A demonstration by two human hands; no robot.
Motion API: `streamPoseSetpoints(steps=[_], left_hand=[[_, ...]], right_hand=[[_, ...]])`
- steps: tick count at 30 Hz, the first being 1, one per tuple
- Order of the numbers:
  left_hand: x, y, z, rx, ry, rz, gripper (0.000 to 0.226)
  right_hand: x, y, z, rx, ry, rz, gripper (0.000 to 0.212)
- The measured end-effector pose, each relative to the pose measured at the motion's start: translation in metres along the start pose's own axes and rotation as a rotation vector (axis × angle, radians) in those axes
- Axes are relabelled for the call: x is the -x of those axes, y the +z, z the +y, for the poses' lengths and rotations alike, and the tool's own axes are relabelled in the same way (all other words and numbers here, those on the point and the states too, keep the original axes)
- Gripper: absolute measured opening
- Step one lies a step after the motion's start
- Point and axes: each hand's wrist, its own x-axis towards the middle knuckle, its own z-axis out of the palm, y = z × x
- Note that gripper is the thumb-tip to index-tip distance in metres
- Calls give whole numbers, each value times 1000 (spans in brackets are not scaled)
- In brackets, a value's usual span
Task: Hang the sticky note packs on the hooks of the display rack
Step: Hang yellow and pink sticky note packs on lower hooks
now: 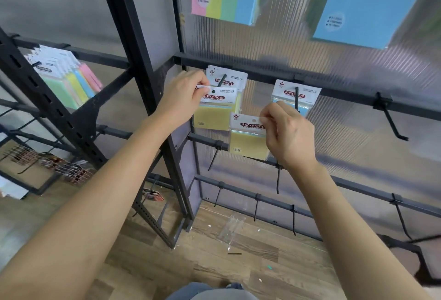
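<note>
Two packs were held mid-frame: the left hand (pixel 188 94) pinched the upper pack (pixel 216 111) by its header just below the left hook (pixel 224 78), and the right hand (pixel 288 132) pinched the lower pack (pixel 249 139) beside the right hook (pixel 296 99). Either hole could miss its hook tip, and so light a pinch might drop a pack to the floor (pixel 167 252)

Left hand (pixel 185 94) and right hand (pixel 288 132): bare. Both forearms (pixel 107 192) uncovered up to the frame edge. Lower edge: blue denim-like garment (pixel 188 291), grey fabric (pixel 224 297) beneath it.
</note>
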Motion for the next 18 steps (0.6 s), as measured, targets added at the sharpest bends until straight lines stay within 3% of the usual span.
streamPoseSetpoints(steps=[18], left_hand=[[-44, 35, -5, 1, -182, 39, 10]], right_hand=[[-9, -2, -2, 84, 11, -5, 21]])
